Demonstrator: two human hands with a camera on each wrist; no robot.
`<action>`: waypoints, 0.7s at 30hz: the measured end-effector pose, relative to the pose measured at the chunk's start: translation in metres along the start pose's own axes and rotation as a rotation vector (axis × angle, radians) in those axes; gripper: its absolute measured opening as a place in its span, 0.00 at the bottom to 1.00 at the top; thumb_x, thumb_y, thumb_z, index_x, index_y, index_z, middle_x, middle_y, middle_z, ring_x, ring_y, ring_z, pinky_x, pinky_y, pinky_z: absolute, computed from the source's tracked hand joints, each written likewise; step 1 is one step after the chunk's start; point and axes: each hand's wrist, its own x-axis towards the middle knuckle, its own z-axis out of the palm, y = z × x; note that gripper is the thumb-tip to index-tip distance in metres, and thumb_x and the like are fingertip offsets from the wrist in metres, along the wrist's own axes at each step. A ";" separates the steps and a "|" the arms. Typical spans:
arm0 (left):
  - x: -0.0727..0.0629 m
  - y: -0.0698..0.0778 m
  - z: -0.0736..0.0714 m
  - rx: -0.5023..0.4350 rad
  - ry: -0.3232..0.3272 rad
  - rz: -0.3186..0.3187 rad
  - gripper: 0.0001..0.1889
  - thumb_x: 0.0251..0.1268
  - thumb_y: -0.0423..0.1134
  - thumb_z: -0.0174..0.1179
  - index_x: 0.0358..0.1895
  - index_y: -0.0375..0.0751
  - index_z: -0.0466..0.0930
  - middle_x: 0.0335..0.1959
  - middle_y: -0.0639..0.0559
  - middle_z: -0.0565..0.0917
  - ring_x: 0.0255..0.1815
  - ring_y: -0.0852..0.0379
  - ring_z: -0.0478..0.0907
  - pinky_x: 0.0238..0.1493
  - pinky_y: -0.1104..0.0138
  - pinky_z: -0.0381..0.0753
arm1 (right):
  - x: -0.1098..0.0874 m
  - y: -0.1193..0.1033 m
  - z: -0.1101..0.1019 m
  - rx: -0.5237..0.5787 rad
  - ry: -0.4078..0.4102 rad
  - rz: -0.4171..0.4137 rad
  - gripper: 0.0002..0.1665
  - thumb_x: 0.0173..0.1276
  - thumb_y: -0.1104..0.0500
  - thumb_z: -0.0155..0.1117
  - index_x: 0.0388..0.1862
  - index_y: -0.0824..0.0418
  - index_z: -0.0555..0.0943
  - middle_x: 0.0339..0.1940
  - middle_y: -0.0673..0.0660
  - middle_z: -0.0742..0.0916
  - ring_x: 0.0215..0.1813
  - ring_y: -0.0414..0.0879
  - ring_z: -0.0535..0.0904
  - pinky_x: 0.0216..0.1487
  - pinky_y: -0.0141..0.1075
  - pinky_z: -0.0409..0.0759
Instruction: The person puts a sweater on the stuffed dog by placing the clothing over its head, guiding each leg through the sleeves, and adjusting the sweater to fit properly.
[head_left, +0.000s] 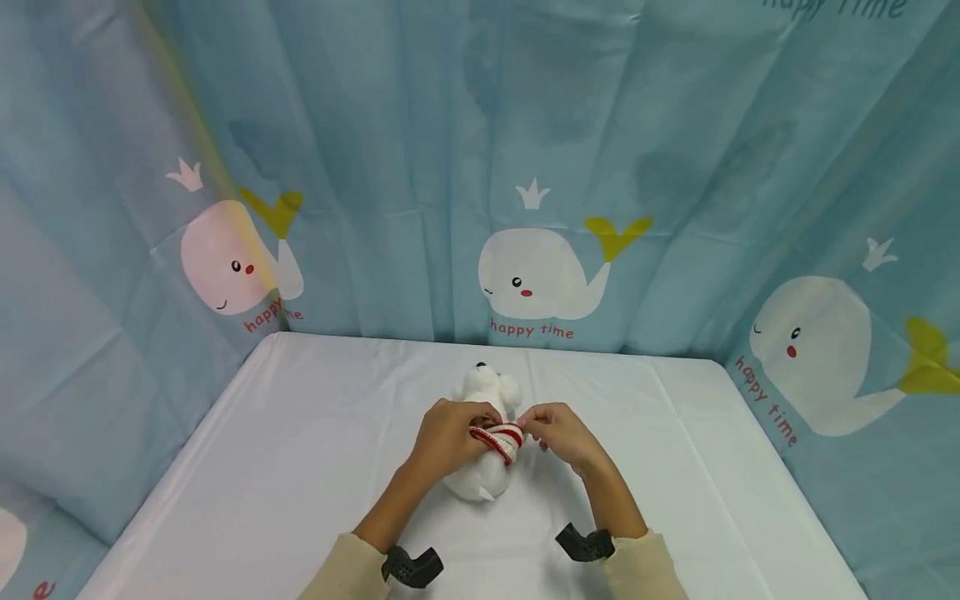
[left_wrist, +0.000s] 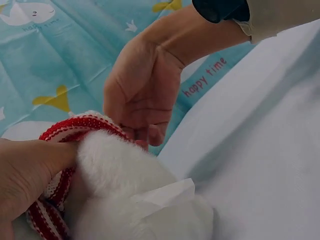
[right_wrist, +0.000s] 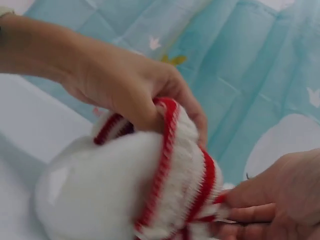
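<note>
A white plush bear [head_left: 480, 479] with a black nose lies on the table, its head toward the back. Around its middle is a red-and-white striped knitted garment [head_left: 504, 443], bunched and pulled partly off the plush. My left hand [head_left: 444, 437] grips the garment's left edge, the thumb tucked inside the opening, as the right wrist view shows. On the other side, my right hand [head_left: 561, 432] pinches the garment's right edge between thumb and fingers. In the left wrist view a white tag [left_wrist: 167, 194] sticks out of the fur.
A white cloth [head_left: 300, 467] covers the table. Behind it and at both sides hangs a light blue curtain [head_left: 375, 167] printed with white whales. Each wrist carries a dark strapped device [head_left: 412, 568].
</note>
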 end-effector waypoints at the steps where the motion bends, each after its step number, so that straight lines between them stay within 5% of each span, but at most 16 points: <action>1: 0.000 0.000 0.001 -0.003 0.011 -0.002 0.11 0.50 0.43 0.80 0.32 0.59 0.86 0.19 0.70 0.78 0.23 0.69 0.70 0.38 0.64 0.71 | 0.001 0.000 0.002 0.028 0.018 0.009 0.11 0.75 0.63 0.59 0.37 0.66 0.87 0.31 0.62 0.83 0.32 0.48 0.73 0.31 0.39 0.75; 5: -0.001 0.002 0.003 -0.019 0.055 0.004 0.16 0.48 0.39 0.79 0.24 0.60 0.78 0.14 0.71 0.68 0.20 0.68 0.64 0.36 0.64 0.68 | 0.004 0.000 0.007 0.174 0.066 0.033 0.12 0.76 0.64 0.57 0.38 0.70 0.85 0.29 0.54 0.81 0.33 0.46 0.74 0.31 0.36 0.75; 11: -0.001 0.007 0.011 0.023 0.107 0.014 0.18 0.46 0.37 0.78 0.17 0.60 0.76 0.13 0.71 0.73 0.20 0.67 0.65 0.38 0.63 0.68 | 0.002 -0.007 0.006 0.359 0.063 0.070 0.14 0.79 0.62 0.56 0.39 0.72 0.82 0.26 0.54 0.80 0.29 0.44 0.72 0.27 0.33 0.72; 16: -0.003 0.011 0.019 0.103 0.169 0.013 0.17 0.45 0.40 0.79 0.14 0.59 0.77 0.13 0.68 0.77 0.18 0.68 0.67 0.40 0.60 0.68 | -0.001 -0.010 0.001 0.362 0.033 0.058 0.14 0.78 0.62 0.57 0.40 0.73 0.83 0.26 0.54 0.81 0.29 0.44 0.73 0.27 0.32 0.72; 21: -0.004 0.010 0.025 0.149 0.243 -0.019 0.18 0.44 0.37 0.75 0.10 0.57 0.75 0.08 0.67 0.72 0.15 0.64 0.67 0.40 0.56 0.69 | -0.001 -0.010 -0.006 0.245 0.050 0.038 0.14 0.75 0.60 0.62 0.42 0.72 0.85 0.25 0.55 0.81 0.30 0.44 0.75 0.27 0.33 0.74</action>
